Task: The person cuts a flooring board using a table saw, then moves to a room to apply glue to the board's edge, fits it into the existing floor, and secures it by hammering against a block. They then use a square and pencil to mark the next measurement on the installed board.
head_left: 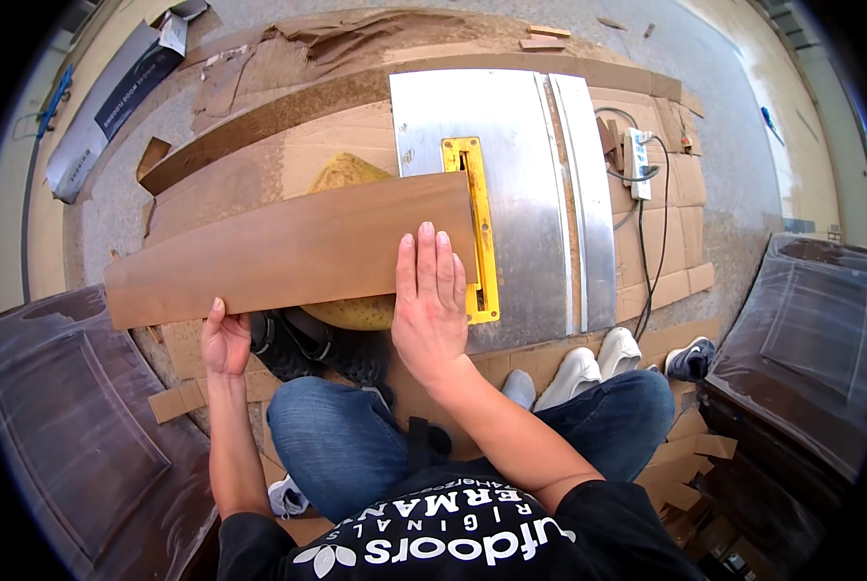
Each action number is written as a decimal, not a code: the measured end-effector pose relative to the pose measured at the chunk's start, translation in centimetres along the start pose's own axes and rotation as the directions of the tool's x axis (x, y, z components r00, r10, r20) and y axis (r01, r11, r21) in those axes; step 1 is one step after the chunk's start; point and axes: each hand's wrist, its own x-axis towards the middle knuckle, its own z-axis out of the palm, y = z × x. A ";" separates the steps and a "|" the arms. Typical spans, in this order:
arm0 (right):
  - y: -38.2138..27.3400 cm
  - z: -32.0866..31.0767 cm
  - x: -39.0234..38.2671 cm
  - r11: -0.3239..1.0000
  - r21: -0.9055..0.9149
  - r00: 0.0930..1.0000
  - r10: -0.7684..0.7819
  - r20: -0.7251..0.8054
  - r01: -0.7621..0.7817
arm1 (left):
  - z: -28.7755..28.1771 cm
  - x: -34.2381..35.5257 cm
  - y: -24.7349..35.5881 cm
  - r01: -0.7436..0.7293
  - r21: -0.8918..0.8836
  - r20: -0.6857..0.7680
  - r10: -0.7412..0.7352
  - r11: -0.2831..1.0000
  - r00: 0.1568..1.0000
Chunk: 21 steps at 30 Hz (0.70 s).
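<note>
A long brown wooden plank [278, 252] reaches from the left onto a silver metal table-saw top [530, 203]. Its right end lies against a yellow slotted insert plate [488, 242] and covers part of the slot; I cannot make out a blade. My left hand [226, 341] grips the plank's near edge toward its left end, thumb on top and the other fingers mostly beneath. Flat on the plank's right end rests my right hand [430, 315], fingers straight and pointing away from me, just left of the yellow plate. Under the plank, a rounded yellow thing [351, 312] is partly hidden.
A white power strip [638, 165] with dark cables lies on cardboard [681, 223] right of the saw. Dark panelled boards stand at left [75, 426] and right [811, 329]. White shoes [574, 373] sit near my knees. A long box [119, 107] lies far left.
</note>
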 end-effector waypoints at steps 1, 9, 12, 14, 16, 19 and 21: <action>0.0 0.0 -0.1 1.000 0.008 1.000 0.001 0.014 -0.001 | 0.2 -0.1 0.1 0.003 0.004 -0.001 -0.002 1.000 1.000; 0.0 0.2 -0.4 1.000 0.013 1.000 -0.006 -0.006 0.006 | 0.3 -0.6 0.0 0.005 0.002 -0.011 -0.005 1.000 1.000; 0.1 0.1 -0.5 1.000 0.018 1.000 -0.006 -0.008 0.006 | 0.0 -0.8 0.1 -0.001 0.010 -0.004 0.001 1.000 1.000; 0.1 0.1 -0.6 1.000 0.009 1.000 -0.008 -0.005 0.008 | 0.0 -0.8 0.1 0.001 -0.004 0.012 -0.001 1.000 1.000; 0.1 0.2 -0.6 1.000 0.017 1.000 -0.005 -0.004 0.005 | 0.1 -0.9 0.1 0.000 -0.005 0.005 0.000 1.000 1.000; 0.1 0.1 -0.6 1.000 0.019 1.000 -0.002 0.004 0.001 | 0.1 -0.9 0.2 0.003 -0.010 0.020 -0.002 1.000 1.000; 0.1 0.2 -0.7 1.000 0.020 1.000 -0.002 0.006 0.002 | 0.0 -1.0 0.2 0.007 -0.014 0.040 -0.007 1.000 0.999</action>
